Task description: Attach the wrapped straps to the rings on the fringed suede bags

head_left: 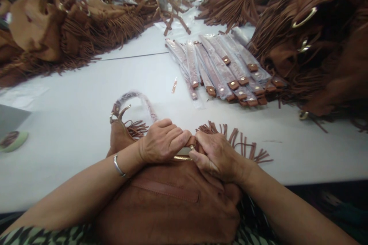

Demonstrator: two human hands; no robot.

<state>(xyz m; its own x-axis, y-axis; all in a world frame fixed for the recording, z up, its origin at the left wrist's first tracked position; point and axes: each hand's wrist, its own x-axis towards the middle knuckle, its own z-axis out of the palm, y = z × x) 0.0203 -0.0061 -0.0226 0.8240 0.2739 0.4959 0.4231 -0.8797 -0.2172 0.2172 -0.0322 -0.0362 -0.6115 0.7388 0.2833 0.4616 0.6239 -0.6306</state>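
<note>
A brown suede handbag (172,206) lies in front of me against the table's near edge, with a gold zipper (183,158) along its top and fringe spread behind it. My left hand (165,141) is closed around the end of the bag's strap (191,141). Close beside it, my right hand (215,153) pinches the bag's top edge next to a small gold ring at the strap end. The strap's plastic-wrapped middle (133,95) arches up to a metal ring at the bag's left corner. My fingers hide part of the joint between strap and ring.
Several plastic-wrapped straps (218,69) with snap ends lie in a pile beyond my hands. Fringed brown bags are heaped at the left (57,34) and right (324,46). A green round object (13,141) sits at the far left. Other people are partly visible behind the white table (129,72).
</note>
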